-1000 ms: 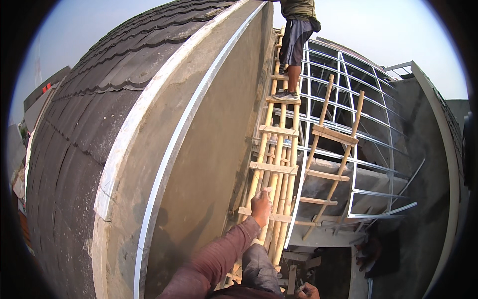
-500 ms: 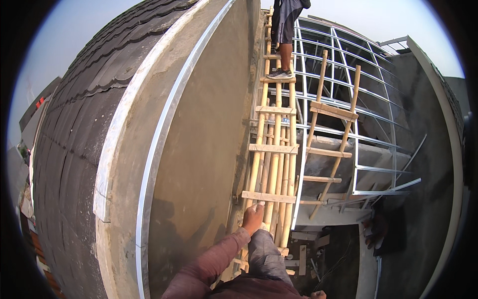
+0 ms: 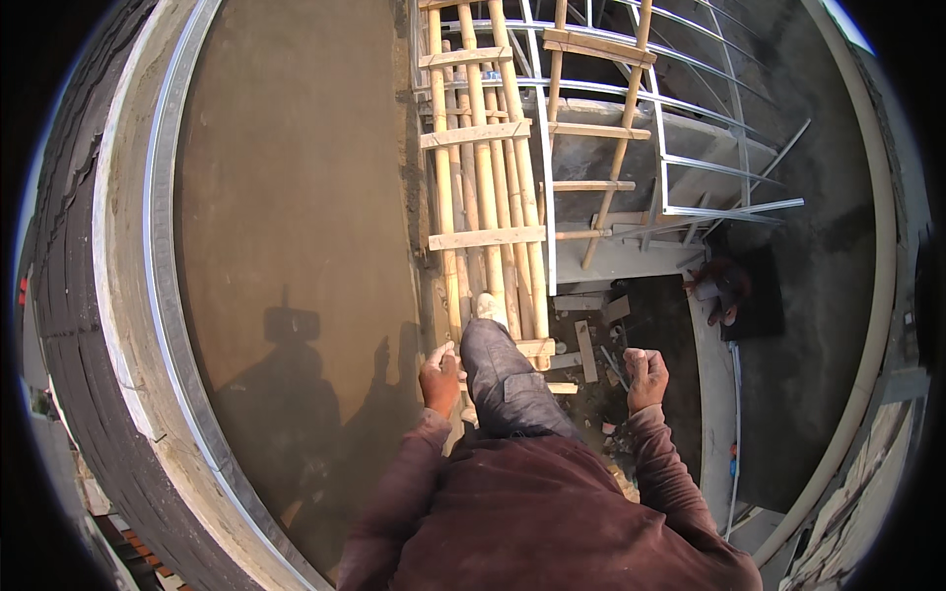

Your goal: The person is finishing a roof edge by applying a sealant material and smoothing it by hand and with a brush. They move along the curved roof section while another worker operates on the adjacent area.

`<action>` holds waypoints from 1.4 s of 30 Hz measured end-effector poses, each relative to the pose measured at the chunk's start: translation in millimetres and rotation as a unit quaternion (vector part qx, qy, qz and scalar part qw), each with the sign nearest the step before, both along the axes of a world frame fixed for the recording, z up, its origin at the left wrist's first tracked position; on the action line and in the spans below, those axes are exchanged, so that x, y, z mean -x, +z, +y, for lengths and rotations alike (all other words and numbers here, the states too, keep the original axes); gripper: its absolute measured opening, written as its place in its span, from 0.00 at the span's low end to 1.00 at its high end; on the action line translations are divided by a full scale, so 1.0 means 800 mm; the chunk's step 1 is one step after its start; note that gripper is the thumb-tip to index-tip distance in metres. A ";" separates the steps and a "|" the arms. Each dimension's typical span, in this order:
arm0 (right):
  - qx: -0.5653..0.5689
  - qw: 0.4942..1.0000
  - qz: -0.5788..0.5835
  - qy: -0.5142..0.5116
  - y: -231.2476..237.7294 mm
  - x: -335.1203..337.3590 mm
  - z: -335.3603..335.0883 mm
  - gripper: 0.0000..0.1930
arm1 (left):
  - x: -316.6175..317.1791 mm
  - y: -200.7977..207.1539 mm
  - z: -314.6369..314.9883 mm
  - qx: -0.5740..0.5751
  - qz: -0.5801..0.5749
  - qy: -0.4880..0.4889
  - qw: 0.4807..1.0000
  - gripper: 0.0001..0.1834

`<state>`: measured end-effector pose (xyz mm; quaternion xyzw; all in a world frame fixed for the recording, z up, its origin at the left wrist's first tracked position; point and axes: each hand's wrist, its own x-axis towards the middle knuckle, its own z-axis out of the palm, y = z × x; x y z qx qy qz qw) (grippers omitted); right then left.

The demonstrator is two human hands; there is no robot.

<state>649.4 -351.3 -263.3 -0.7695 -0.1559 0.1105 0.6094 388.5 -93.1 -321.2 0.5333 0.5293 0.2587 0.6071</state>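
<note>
Ladder (image 3: 478,135) lies ahead alongside the wall (image 3: 286,177), one shoe (image 3: 490,309) on it. Left hand (image 3: 440,380) has drawn back; right hand (image 3: 646,379) has risen into view. Both are clenched; contents cannot be told. Balance now likely depends on footing.

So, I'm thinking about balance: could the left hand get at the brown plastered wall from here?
Probably yes: the left hand is beside the brown plastered wall, and nothing visible stands between them, though one view makes the gap hard to judge.
</note>
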 end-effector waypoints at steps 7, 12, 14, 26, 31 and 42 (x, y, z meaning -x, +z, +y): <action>0.025 0.983 -0.121 0.134 0.100 0.038 0.055 0.15 | -0.009 0.036 -0.003 0.084 -0.134 0.029 0.987 0.18; -0.003 0.974 0.079 0.213 0.080 0.077 0.096 0.15 | -0.030 0.098 -0.035 0.087 -0.176 -0.120 0.973 0.19; -0.007 0.966 0.096 0.242 0.062 0.086 0.106 0.17 | -0.038 0.113 -0.050 0.084 -0.217 -0.185 0.955 0.20; 0.036 0.951 -0.133 0.276 0.092 0.114 0.152 0.16 | -0.017 0.140 -0.061 -0.087 -0.146 -0.268 0.948 0.19; 0.048 0.942 -0.182 0.277 0.108 0.105 0.162 0.15 | -0.006 0.133 -0.049 -0.080 -0.182 -0.176 0.964 0.19; 0.047 0.986 -0.031 0.156 0.056 0.042 0.093 0.18 | -0.007 0.127 -0.034 0.095 -0.273 -0.036 0.957 0.23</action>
